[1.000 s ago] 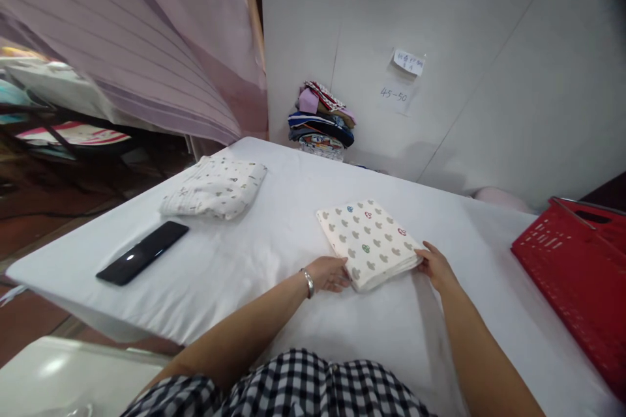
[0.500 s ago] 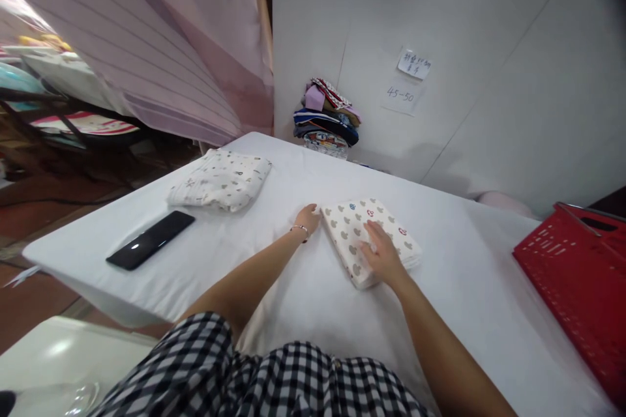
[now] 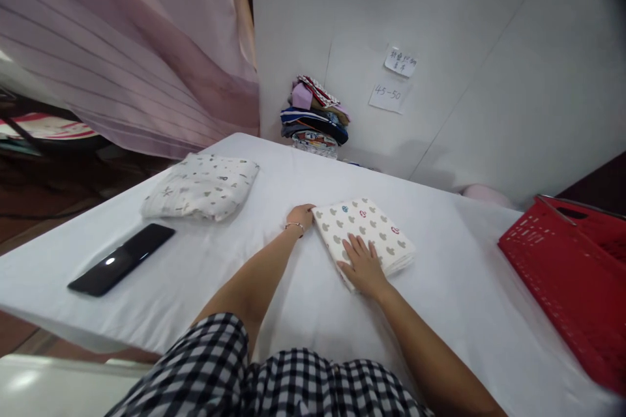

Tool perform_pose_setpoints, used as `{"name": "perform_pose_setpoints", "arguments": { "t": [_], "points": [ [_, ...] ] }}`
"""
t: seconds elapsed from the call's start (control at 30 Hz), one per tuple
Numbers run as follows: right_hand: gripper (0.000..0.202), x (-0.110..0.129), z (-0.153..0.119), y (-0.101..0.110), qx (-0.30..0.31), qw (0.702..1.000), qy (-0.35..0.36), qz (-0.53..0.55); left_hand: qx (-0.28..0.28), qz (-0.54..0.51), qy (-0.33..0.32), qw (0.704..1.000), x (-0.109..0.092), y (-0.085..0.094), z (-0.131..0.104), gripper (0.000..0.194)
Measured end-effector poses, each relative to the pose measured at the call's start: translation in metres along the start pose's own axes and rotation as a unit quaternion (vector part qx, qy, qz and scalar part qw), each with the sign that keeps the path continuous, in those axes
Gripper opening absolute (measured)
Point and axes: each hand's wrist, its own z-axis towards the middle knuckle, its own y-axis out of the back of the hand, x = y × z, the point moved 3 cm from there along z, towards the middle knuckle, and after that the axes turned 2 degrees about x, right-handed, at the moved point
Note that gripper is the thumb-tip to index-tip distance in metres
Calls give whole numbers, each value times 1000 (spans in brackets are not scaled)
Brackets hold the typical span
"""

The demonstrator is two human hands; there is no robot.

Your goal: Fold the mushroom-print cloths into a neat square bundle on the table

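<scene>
A folded white cloth (image 3: 374,225) with a print of grey, red and blue mushroom-like shapes lies on the white-covered table (image 3: 450,313) in front of me. At its far left corner my left hand (image 3: 300,214) has its fingers closed on the edge; a bracelet is on that wrist. My right hand (image 3: 364,266) lies flat over the near part of the cloth, fingers spread. To the left is another folded cloth (image 3: 208,186), white with small printed figures. It lies apart from both hands.
A black phone-like slab (image 3: 122,260) lies at the table's left. On the right stands a red plastic basket (image 3: 552,273). A pile of folded clothes (image 3: 313,117) is against the wall behind. A pink curtain (image 3: 161,58) hangs at the left, and paper notes (image 3: 388,96) are on the wall.
My right hand has slid toward me across the cloth and flattened out. My left hand remains at the corner. The whole view has shifted a little.
</scene>
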Motion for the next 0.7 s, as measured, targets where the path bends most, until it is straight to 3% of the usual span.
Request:
{"name": "perform_pose_setpoints", "arguments": {
  "t": [0.17,0.23,0.3,0.37,0.47,0.57,0.7],
  "points": [
    [66,2,0,0,-13,1000,3,-2,54,-25,1,998,-1,10,9,33],
    [67,4,1,0,-12,1000,2,-3,36,-17,-17,999,-11,15,9,38],
    [67,6,1,0,-7,1000,2,0,-3,17,-81,997,-29,14,3,40],
    [67,6,1,2,3,1000,0,10,-28,84,-183,979,-50,4,-7,39],
    [68,3,0,9,37,998,7,53,16,192,-282,940,-68,-24,-21,48],
    [62,-6,10,26,62,992,12,112,70,249,-274,926,-67,-42,-25,53],
    [58,-25,50,59,-40,994,-23,96,82,261,-260,926,-61,-45,-24,56]
  ]
}}
